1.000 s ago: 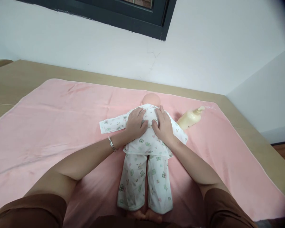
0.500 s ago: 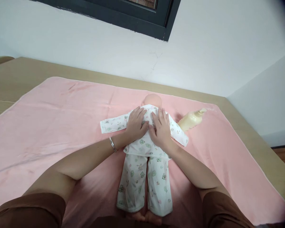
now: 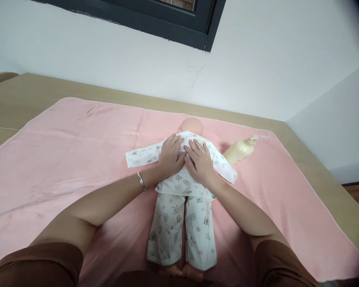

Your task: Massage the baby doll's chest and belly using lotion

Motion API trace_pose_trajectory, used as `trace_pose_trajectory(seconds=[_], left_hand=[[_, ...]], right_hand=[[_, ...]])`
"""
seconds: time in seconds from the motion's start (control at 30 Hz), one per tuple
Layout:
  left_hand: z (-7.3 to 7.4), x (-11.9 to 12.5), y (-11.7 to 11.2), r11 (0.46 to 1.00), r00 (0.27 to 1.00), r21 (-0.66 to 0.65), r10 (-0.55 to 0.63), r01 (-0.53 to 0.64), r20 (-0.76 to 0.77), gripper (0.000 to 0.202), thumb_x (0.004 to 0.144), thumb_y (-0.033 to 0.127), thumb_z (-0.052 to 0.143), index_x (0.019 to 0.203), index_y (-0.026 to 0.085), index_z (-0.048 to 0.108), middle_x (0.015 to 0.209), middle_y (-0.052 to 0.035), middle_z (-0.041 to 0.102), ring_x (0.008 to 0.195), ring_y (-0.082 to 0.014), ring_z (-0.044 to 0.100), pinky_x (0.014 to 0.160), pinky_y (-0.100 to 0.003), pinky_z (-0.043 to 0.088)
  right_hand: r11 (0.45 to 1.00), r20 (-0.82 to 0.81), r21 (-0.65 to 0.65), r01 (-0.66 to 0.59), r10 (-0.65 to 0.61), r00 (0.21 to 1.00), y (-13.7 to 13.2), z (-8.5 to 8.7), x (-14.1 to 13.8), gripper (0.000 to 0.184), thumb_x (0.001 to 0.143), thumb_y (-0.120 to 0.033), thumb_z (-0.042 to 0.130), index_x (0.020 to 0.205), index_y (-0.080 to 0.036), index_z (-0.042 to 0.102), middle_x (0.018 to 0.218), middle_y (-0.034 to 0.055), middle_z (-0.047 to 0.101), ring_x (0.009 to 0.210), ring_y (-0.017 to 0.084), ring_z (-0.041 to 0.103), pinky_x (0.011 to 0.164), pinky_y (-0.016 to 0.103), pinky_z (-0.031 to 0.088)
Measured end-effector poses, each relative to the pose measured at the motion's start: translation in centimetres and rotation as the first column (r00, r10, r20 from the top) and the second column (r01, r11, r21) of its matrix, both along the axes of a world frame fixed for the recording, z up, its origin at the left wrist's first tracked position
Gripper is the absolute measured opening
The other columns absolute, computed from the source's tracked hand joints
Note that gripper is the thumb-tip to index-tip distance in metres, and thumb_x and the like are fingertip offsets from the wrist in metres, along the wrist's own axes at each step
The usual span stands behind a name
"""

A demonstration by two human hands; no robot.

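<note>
A baby doll (image 3: 182, 207) in white printed pyjamas lies on a pink blanket (image 3: 62, 159), head (image 3: 192, 126) away from me, feet near the bottom edge. My left hand (image 3: 169, 156) rests flat on the doll's upper body, fingers spread, a bracelet on its wrist. My right hand (image 3: 199, 161) lies flat beside it on the doll's top, fingers stretched out and angled to the left. The two hands touch at the thumbs. The doll's left sleeve (image 3: 142, 156) is stretched out sideways.
A cream pump bottle (image 3: 241, 150) lies on its side on the blanket, just right of the doll. The blanket covers a tan table (image 3: 24, 89) against a white wall with a dark window frame (image 3: 155, 20). The table's right edge drops to a wooden floor.
My right hand has slid left across the doll's top, its fingers now angled toward my left hand. My left hand has stayed in place.
</note>
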State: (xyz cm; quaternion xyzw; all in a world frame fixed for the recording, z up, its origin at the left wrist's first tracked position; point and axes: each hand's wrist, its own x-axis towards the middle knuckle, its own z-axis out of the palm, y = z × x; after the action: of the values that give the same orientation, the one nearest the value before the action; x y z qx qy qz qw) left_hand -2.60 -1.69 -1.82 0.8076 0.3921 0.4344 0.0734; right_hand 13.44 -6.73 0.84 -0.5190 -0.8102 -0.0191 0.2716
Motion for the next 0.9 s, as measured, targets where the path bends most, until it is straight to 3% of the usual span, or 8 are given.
trace_pose_trajectory(seconds=[0.07,0.23,0.3,0.43,0.7,0.9], left_hand=[[0.0,-0.01,-0.01,1.0,1.0,-0.001,-0.001,0.001,0.002,0.045,0.093,0.035,0.042,0.133,0.015,0.046,0.139,-0.0169,0.05,0.139,-0.0315,0.037,0.114,-0.055,0.031],[0.0,-0.04,0.0,1.0,1.0,0.014,-0.011,0.011,0.004,0.047,0.093,0.036,0.043,0.134,0.014,0.045,0.14,-0.0174,0.049,0.14,-0.0314,0.035,0.114,-0.055,0.03],[-0.04,-0.04,0.04,1.0,1.0,0.02,-0.013,0.012,0.007,0.046,0.092,0.035,0.043,0.133,0.013,0.046,0.139,-0.0178,0.05,0.139,-0.0312,0.036,0.114,-0.054,0.03],[-0.12,0.01,0.12,1.0,1.0,0.0,-0.005,0.005,0.009,0.045,0.093,0.034,0.042,0.133,0.015,0.046,0.139,-0.0169,0.051,0.139,-0.031,0.037,0.114,-0.055,0.031],[-0.19,0.01,0.24,1.0,1.0,0.007,-0.014,0.014,-0.005,0.044,0.093,0.035,0.041,0.132,0.014,0.048,0.137,-0.016,0.052,0.138,-0.0298,0.039,0.113,-0.053,0.032],[-0.52,-0.05,0.68,0.999,1.0,0.025,-0.028,0.028,-0.007,0.044,0.092,0.033,0.042,0.131,0.015,0.049,0.137,-0.0147,0.053,0.137,-0.0293,0.039,0.113,-0.054,0.033]], right_hand=[[1.0,0.004,-0.005,-0.007,0.007,1.0,0.0,-0.08,0.02,0.046,0.097,-0.033,0.037,0.14,-0.022,0.046,0.152,0.0098,0.042,0.147,0.027,0.026,0.12,0.059,0.017],[0.98,-0.099,0.175,0.091,-0.075,0.992,-0.41,-0.52,0.14,0.058,0.093,-0.033,0.042,0.149,-0.02,0.031,0.162,0.0114,0.017,0.151,0.032,0.002,0.117,0.065,0.014],[0.986,-0.069,0.151,0.071,-0.062,0.996,-0.35,-0.44,0.09,0.055,0.094,-0.033,0.042,0.147,-0.02,0.034,0.16,0.0116,0.024,0.151,0.031,0.006,0.117,0.064,0.014],[1.0,0.01,0.006,-0.008,0.008,1.0,0.19,-0.02,-0.07,0.043,0.095,-0.03,0.041,0.136,-0.021,0.051,0.149,0.0087,0.046,0.145,0.027,0.03,0.119,0.057,0.019],[1.0,-0.009,-0.002,0.007,-0.007,1.0,0.47,0.03,-0.12,0.045,0.086,-0.022,0.047,0.13,-0.022,0.057,0.148,0.0056,0.048,0.143,0.027,0.033,0.118,0.055,0.021],[1.0,-0.025,0.009,0.009,-0.009,1.0,0.41,0.21,-0.18,0.039,0.094,-0.026,0.043,0.13,-0.022,0.057,0.148,0.0051,0.048,0.143,0.025,0.033,0.119,0.054,0.022]])
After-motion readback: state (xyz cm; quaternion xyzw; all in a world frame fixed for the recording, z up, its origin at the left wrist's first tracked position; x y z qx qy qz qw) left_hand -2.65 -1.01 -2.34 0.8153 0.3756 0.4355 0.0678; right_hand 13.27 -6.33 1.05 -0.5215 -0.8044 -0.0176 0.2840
